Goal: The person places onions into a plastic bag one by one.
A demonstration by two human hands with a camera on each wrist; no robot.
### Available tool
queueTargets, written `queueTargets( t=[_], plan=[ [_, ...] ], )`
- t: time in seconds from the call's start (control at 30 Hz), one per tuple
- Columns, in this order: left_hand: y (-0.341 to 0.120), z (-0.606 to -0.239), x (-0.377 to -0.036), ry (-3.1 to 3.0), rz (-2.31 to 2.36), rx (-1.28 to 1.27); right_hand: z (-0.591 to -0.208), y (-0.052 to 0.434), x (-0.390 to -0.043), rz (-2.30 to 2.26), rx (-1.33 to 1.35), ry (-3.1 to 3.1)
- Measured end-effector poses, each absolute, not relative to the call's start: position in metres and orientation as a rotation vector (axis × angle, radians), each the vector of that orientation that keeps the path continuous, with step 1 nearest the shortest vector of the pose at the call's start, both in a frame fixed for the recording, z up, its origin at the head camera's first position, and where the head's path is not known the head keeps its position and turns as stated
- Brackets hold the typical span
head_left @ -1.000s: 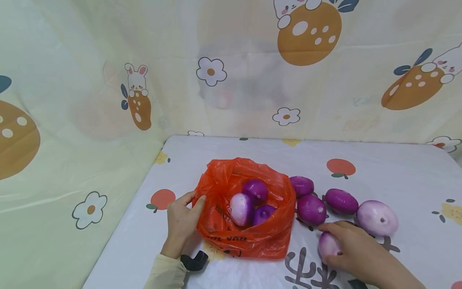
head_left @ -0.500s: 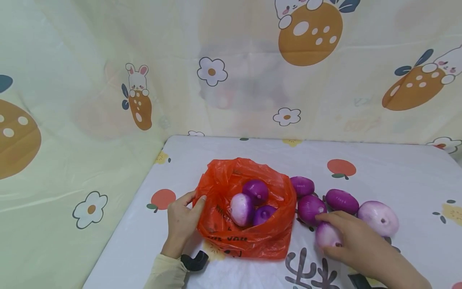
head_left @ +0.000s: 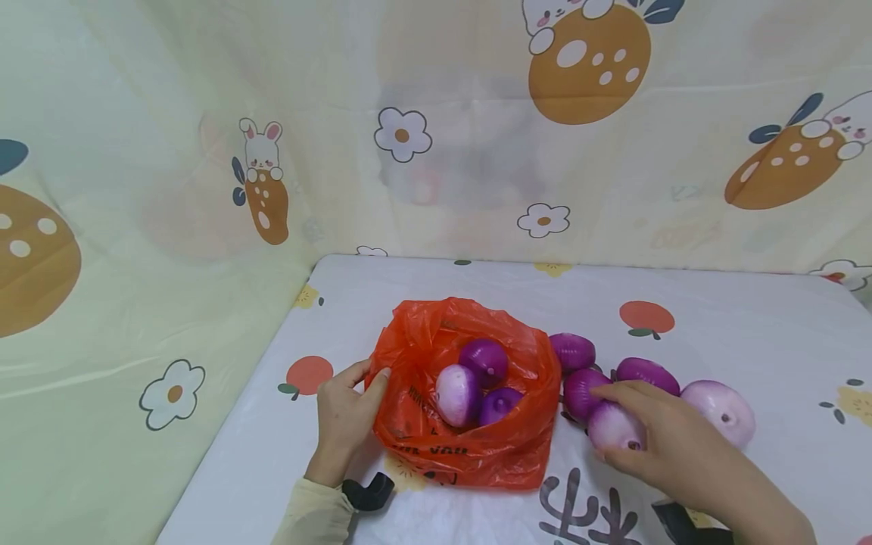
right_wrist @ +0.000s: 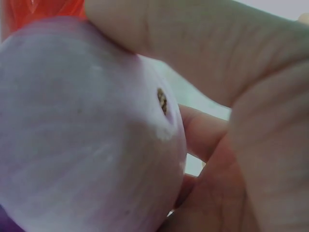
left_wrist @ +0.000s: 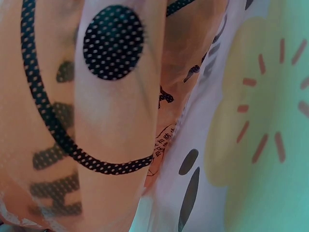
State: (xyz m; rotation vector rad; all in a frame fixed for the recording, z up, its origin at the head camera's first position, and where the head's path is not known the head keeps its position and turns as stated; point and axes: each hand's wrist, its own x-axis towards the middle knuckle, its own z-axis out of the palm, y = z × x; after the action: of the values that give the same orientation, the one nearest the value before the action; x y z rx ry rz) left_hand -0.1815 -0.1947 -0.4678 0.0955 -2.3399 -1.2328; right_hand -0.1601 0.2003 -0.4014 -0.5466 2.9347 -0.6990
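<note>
Soft, even light – bright, with faint shadows. The head view is sharp; both wrist views are very close and blurry.

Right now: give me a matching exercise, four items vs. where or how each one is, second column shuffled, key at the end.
Items
1. left hand
2. right hand
3. orange bag
4. pale onion at far right

States
A. lies loose on the tablecloth
B. holds three onions
C. grips a pale onion
D. pinches the bag's rim

Pairs: 1-D, 2-C, 3-B, 4-A
</note>
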Motion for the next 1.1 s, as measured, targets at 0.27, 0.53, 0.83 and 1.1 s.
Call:
queueTargets(
  t=[0.27, 0.53, 0.83, 1.1],
  plan=[
    [-0.195, -0.468, -0.181, -2.342, -1.24, 0.099, -0.393, 0.197, -0.164, -0.709, -0.532, 2.925],
    [-0.196, -0.469, -0.182, -2.343, -1.23, 0.104, -0.386, 0.194, -0.165, -0.75, -0.569, 2.957],
    [-0.196, -0.469, -0.183, -2.33, -1.23, 0.081, -0.378, 0.188, -0.166, -0.73, -0.535, 2.981],
    [-0.196, -0.468, -0.182, -2.323, -1.245, 0.073, -0.372, 0.185, -0.168, -0.758, -0.598, 3.0]
  ],
)
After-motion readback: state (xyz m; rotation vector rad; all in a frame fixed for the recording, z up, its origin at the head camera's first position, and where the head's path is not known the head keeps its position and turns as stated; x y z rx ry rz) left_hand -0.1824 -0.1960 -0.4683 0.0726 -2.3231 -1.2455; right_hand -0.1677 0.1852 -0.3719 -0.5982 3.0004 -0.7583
